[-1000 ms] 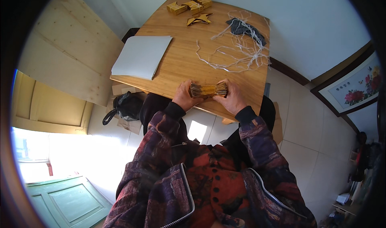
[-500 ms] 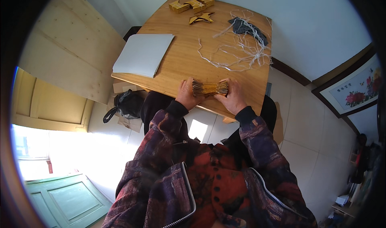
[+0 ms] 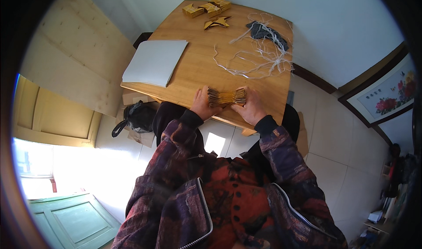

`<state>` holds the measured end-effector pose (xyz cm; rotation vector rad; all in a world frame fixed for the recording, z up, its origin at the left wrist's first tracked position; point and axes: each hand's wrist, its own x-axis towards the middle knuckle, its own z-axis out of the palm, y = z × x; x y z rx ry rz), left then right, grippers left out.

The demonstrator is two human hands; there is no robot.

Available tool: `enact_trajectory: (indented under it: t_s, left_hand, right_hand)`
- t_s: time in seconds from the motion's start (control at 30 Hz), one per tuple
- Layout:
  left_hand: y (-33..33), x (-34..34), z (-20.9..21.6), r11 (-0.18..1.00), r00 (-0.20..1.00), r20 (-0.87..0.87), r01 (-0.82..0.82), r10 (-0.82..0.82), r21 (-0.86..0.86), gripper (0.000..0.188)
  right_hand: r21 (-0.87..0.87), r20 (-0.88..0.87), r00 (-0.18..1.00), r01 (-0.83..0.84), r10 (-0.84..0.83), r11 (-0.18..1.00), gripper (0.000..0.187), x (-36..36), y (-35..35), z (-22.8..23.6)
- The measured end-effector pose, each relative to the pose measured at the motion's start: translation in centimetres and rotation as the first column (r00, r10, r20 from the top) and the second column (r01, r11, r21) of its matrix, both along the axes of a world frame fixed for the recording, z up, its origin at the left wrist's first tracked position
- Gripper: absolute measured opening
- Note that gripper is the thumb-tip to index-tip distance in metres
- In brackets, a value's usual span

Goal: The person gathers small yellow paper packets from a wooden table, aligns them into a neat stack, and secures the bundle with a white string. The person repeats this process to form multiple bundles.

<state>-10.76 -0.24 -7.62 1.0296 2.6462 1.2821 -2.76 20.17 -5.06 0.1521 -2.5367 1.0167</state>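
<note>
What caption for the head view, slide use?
Left hand and right hand grip a bundle of folded golden pieces at a wooden table, white strings and pale sheets beyond.

Folded bundle (image 3: 226, 97): golden-yellow middle, brown-grey striped ends. Surface (image 3: 200, 64) honey brown, faint grain. Sheets (image 3: 154, 62) plain off-white. Folded blocks (image 3: 216, 5) yellow-gold; the pointed piece (image 3: 217, 23) gold with dark brown. Strings (image 3: 250, 69) white, clump under them (image 3: 258, 32) dark grey. From where I stand, sleeves (image 3: 288, 150) mottled purple and rust, cuffs (image 3: 266, 124) black, shirt (image 3: 235, 189) red with dark blotches, cabinet door (image 3: 81, 220) pale green.
</note>
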Motion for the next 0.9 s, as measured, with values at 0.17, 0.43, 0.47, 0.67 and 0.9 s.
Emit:
enact_trajectory:
  t_s: [0.17, 0.43, 0.47, 0.67, 0.9]
  left_hand:
    - [-0.2, 0.1, 0.0, 1.0, 1.0, 0.028, -0.004, 0.004, -0.011, 0.068]
    - [-0.1, 0.0, -0.5, 1.0, 0.998, -0.062, -0.005, 0.003, -0.026, 0.066]
    - [-0.1, 0.0, -0.3, 1.0, 0.999, -0.037, -0.007, 0.007, 0.006, 0.065]
    - [0.3, 0.2, 0.8, 0.996, 0.997, -0.052, -0.064, 0.061, -0.055, 0.057]
    - [0.2, 0.0, 0.8, 0.998, 0.999, -0.018, -0.035, 0.034, -0.046, 0.058]
  right_hand:
    - [0.002, 0.033, 0.999, 0.005, -0.005, 1.0, 0.047, 0.1, 0.0, 0.0]
    - [0.004, 0.059, 0.997, 0.039, -0.04, 0.999, 0.044, 0.0, -0.3, -0.3]
    - [-0.065, 0.054, 0.998, 0.015, -0.011, 0.998, 0.043, -0.1, -0.2, -0.2]
    - [-0.079, 0.031, 0.999, 0.025, -0.023, 0.997, 0.041, 0.0, -0.1, 0.2]
    - [0.01, -0.004, 0.998, 0.067, -0.067, 0.998, 0.044, 0.1, -0.2, -0.1]
